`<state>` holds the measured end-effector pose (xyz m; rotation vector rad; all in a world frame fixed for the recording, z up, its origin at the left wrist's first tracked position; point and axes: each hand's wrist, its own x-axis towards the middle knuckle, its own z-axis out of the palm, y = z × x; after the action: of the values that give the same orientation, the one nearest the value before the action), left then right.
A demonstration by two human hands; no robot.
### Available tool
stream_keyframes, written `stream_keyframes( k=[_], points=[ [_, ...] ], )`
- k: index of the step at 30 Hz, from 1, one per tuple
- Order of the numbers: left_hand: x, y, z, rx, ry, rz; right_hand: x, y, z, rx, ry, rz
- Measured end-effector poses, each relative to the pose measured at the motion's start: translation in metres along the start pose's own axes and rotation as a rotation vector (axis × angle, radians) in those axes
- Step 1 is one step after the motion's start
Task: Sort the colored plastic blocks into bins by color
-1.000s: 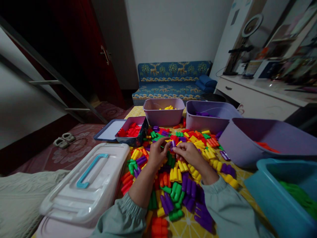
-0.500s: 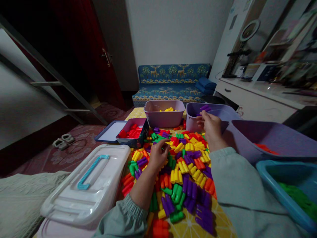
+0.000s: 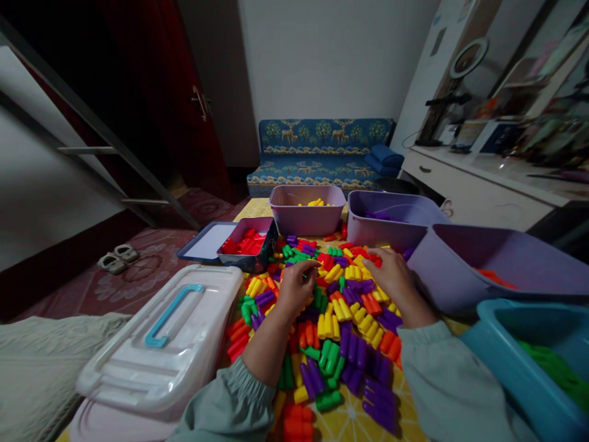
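A heap of plastic building blocks (image 3: 352, 350) in purple, yellow, green, red and orange covers the table's middle. Over its left part rests my left hand (image 3: 297, 287), fingers curved and thumb apart from the forefinger; nothing shows in its grasp. My right hand (image 3: 393, 277) is low over the heap's right side, fingers reaching left toward yellow and red blocks, thumb apart, with nothing visibly held. Beyond it stands a purple bin (image 3: 391, 233) with purple blocks inside. A pinkish bin (image 3: 307, 221) at the back holds yellow blocks, and a dark-sided box (image 3: 271, 244) holds red ones.
At right are another purple bin (image 3: 442, 270) with orange-red blocks and a blue tub (image 3: 488, 325) with green pieces. A lidded clear container (image 3: 133, 362) with a blue handle stands at left, near an open lid (image 3: 207, 240). A patterned sofa (image 3: 322, 162) is behind.
My right hand has let go of the purple block above the purple bin and come back down and nearer, over the heap. My left hand stays almost in place.
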<state>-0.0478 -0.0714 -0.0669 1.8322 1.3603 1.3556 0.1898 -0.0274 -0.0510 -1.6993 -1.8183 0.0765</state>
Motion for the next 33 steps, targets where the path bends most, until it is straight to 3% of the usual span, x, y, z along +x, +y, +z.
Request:
stream_keyframes(
  k=[4,8,14,20,26,30,33],
  points=[
    [0.001,0.002,-0.001,0.022,-0.009,0.007,-0.010,0.011,0.005,-0.264,-0.013,0.081],
    [0.001,0.001,-0.001,0.049,0.002,0.016,-0.017,0.013,0.011,-0.281,-0.006,0.157],
    [0.001,-0.002,0.000,0.053,0.002,0.029,-0.020,-0.015,0.011,-0.133,-0.066,0.051],
    [0.000,0.000,0.000,0.034,0.011,0.017,-0.042,-0.054,0.019,0.045,-0.202,-0.034],
    [0.000,-0.004,0.001,-0.043,0.034,0.035,-0.065,-0.062,0.017,0.089,-0.232,-0.235],
    [0.003,0.010,-0.008,-0.090,0.071,0.062,-0.074,-0.057,0.018,-0.043,-0.194,-0.264],
    [0.008,0.034,-0.027,-0.146,0.077,0.071,-0.076,-0.054,0.020,-0.087,-0.165,-0.273]
  ],
)
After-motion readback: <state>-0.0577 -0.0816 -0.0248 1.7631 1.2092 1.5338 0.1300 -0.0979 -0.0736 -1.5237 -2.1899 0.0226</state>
